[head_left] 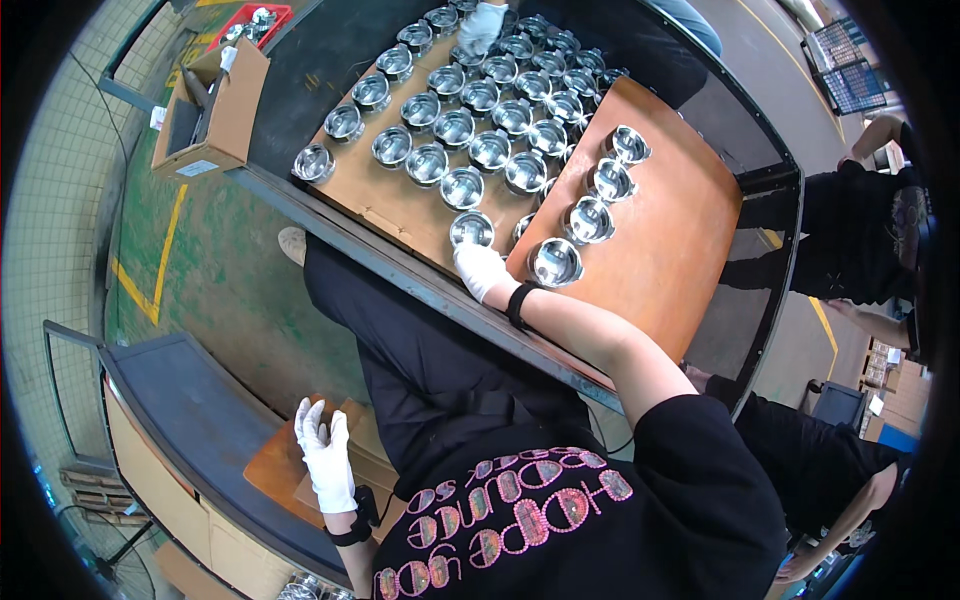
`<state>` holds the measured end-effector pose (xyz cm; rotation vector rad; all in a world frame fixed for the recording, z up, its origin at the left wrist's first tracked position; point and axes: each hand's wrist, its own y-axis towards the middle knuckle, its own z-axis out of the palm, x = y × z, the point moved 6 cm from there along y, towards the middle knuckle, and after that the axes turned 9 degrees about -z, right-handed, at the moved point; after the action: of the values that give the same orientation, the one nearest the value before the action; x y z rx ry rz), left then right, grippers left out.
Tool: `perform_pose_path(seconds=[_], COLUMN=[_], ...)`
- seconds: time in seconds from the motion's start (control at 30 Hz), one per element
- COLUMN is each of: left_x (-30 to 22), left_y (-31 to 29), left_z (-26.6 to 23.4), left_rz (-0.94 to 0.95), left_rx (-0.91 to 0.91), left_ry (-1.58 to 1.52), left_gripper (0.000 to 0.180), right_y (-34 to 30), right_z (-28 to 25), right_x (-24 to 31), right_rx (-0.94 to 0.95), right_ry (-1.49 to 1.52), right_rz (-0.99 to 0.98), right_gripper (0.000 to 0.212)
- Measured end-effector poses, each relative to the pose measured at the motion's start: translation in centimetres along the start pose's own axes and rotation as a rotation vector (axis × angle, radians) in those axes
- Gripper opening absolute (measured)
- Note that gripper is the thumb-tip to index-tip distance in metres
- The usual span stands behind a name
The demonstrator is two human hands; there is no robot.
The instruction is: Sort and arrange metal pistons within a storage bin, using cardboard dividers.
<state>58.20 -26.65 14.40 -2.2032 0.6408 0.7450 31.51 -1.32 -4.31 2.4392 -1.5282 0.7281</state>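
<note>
My right hand, in a white glove, reaches into the large dark bin. Its fingers close on a shiny round metal cup-like part at the near end of a row. Several similar metal parts stand in rows on a brown cardboard sheet. To the right, a row of them, including a metal part, sits on an orange-brown board. My left hand, also gloved in white, hangs low at my left side with its fingers apart and nothing in it.
Another person's gloved hand is among the parts at the bin's far end. The bin's metal edge runs before me. An open cardboard box hangs at its left corner. Behind my left hand is a dark grey surface. People in black stand at the right.
</note>
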Motion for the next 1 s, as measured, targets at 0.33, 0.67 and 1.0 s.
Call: perform_pose_path(seconds=[0.33,0.67,1.0], left_x=[-4.8,-15.2,-17.9], left_y=[0.1,-0.3,-1.6], left_z=[1.0,5.6,5.1], left_rz=[0.091,0.182,0.043], left_rx=[0.033,0.404,0.817], left_ry=[-0.041,-0.436,-1.065], left_gripper=[0.039,0.051,0.062], right_y=[0.4,-6.3,-11.0], right_z=[-4.1,-23.3,-25.0], right_x=[1.9,12.5,22.4], right_rx=[0.051,-0.167,-0.104], right_ry=[0.119,-0.049,-0.447], right_rz=[-0.110,-0.627,-1.110], right_gripper=[0.022,0.043,0.054])
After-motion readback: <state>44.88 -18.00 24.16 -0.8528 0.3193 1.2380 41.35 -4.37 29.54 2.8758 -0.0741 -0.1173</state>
